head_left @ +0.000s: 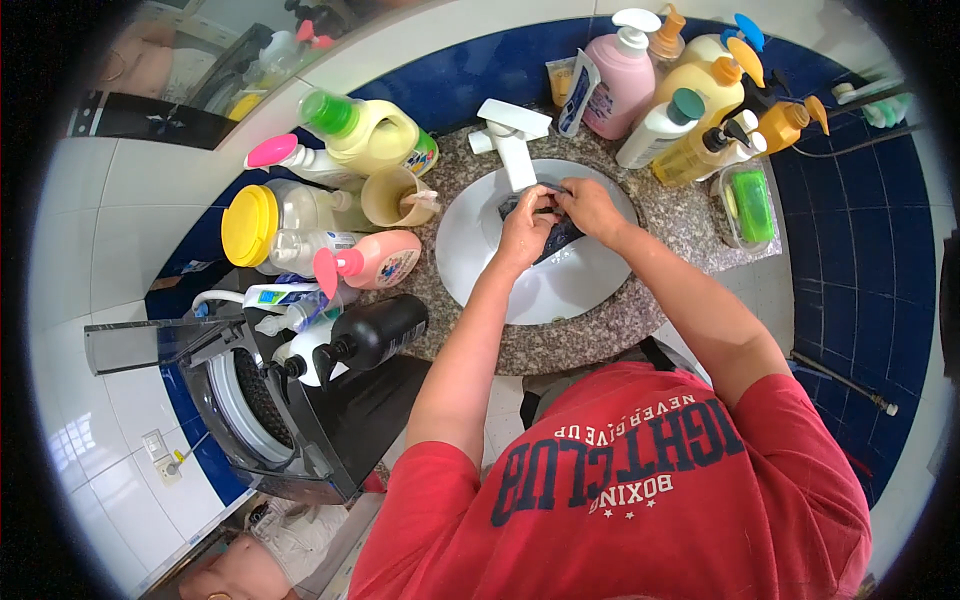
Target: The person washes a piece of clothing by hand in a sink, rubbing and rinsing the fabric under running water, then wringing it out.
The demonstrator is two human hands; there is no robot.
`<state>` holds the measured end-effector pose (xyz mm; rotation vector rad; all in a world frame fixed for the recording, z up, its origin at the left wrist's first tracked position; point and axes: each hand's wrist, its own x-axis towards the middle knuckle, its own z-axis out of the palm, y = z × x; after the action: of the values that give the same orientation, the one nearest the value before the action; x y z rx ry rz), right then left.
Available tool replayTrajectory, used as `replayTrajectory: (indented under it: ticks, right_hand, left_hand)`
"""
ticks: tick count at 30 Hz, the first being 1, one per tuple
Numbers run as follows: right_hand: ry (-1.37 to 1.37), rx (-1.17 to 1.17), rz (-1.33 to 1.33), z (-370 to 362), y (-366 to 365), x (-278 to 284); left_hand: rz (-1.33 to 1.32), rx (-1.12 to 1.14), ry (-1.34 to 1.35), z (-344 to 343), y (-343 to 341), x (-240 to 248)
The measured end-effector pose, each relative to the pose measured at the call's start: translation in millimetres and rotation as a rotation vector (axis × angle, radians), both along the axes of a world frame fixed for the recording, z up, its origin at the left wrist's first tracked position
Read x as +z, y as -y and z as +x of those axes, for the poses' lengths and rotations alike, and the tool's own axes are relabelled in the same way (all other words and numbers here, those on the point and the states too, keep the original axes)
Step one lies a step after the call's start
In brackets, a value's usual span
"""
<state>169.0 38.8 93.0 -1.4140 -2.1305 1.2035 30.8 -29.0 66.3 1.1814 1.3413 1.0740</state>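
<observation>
Both of my hands are together over the white oval sink (470, 270), just below the white faucet (515, 160). My left hand (525, 230) has its fingers closed on a dark, wet-looking cloth (560, 238). From the other side my right hand (592, 208) pinches the same cloth, its fingertips close to the left ones. Part of the cloth hangs down into the basin, and another bit shows behind my left hand. Whether it is a sock or some other small garment I cannot tell. My fingers cover much of it.
A speckled stone counter (580, 345) surrounds the sink. Left of it crowd a beige cup (385, 200), a pink pump bottle (385, 260) and a black bottle (385, 330). Several pump bottles stand back right, near a soap box (750, 205). A dark washing machine (330, 420) is at left.
</observation>
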Motion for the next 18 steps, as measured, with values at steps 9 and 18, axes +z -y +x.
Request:
replayTrajectory:
  ticks: [9,18]
  right_hand:
    - [-0.169,-0.221,-0.192,-5,8,20]
    - [-0.318,-0.498,-0.198,18,7,32]
  left_hand:
    - [-0.123,0.126,-0.357,22,-4,-56]
    - [-0.223,-0.031,-0.64,-19,-6,-78]
